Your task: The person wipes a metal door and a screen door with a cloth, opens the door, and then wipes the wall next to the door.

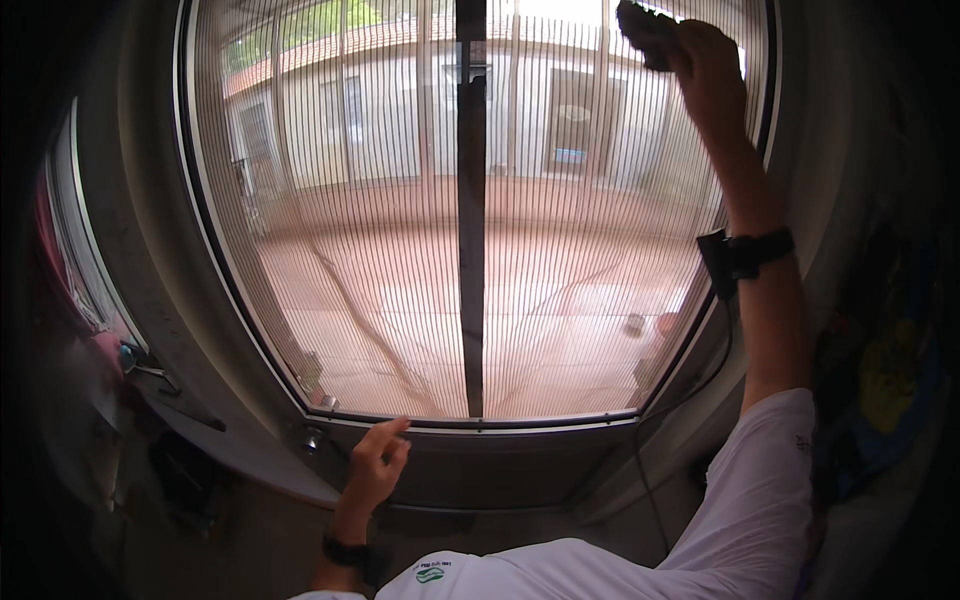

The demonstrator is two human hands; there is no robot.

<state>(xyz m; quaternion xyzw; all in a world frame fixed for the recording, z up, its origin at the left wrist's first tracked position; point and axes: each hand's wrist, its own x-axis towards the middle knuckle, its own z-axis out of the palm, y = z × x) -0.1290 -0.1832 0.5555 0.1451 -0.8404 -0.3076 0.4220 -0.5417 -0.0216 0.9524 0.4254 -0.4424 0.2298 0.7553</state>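
Note:
My right hand is raised to the upper right corner of a finely striped screen door. It grips a dark, bunched cloth against or just before the screen; contact cannot be told. My left hand is low, near the bottom rail of the frame, with its fingers partly bent and nothing visible in them. A dark vertical strip runs down the middle of the screen. Both wrists wear black straps, the right one with a dark device on it.
A black cable hangs from the right wrist device past the frame's lower right. A small metal fitting sits at the frame's lower left. Through the screen show a paved yard and a building with a tiled roof. A window with a reddish curtain is at left.

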